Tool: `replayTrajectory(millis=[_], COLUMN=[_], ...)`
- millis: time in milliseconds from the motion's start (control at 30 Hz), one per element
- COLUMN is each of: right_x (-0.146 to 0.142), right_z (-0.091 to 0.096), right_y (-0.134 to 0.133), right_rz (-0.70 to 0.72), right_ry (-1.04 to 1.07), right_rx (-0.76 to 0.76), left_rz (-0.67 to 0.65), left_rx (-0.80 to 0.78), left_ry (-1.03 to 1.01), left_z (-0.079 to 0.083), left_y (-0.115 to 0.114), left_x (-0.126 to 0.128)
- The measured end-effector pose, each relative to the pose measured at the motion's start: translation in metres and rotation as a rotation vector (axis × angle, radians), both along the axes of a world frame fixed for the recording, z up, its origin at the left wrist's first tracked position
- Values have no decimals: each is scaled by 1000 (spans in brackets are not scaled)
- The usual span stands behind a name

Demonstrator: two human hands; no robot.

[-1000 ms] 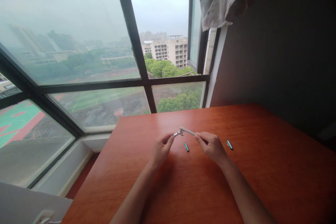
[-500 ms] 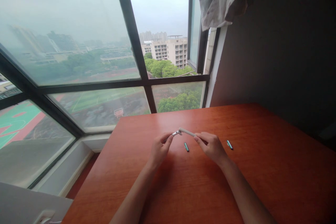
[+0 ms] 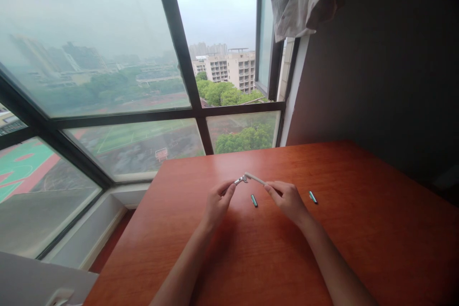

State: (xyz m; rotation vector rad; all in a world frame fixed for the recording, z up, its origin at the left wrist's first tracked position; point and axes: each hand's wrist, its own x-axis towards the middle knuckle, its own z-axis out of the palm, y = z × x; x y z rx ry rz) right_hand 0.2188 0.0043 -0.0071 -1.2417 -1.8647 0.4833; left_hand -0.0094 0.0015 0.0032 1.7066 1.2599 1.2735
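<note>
Slim white handle [image 3: 256, 179] with a small hinged metal head [image 3: 241, 180], held level just above the reddish wooden table [image 3: 358, 229]. The right hand [image 3: 289, 201] has its fingers closed around the handle's rear. The left hand [image 3: 218, 205] pinches the metal head with its fingertips. Two short green pieces [image 3: 254, 201] [image 3: 313, 197] lie on the table nearby.

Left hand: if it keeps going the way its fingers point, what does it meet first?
The left hand would meet the metal end of the white tool held by the right hand; its fingertips look at or nearly on it, contact unclear.
</note>
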Motion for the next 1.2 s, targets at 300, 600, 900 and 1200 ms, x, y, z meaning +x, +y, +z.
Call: replayTrajectory(millis=[300, 600, 900, 1200], right_x=[-5, -3, -5, -8], right_z=[-6, -4, -5, -6], right_y=[-1, -1, -2, -2], right_rz=[161, 251, 220, 259], right_ry=[320, 508, 458, 434], right_rx=[-332, -484, -401, -423], left_rz=[-87, -102, -153, -210], left_rx=[-49, -118, -164, -188], left_ry=[-71, -192, -225, -222], left_z=[3, 6, 2, 5], left_y=[-4, -3, -2, -6], left_x=[5, 2, 2, 8])
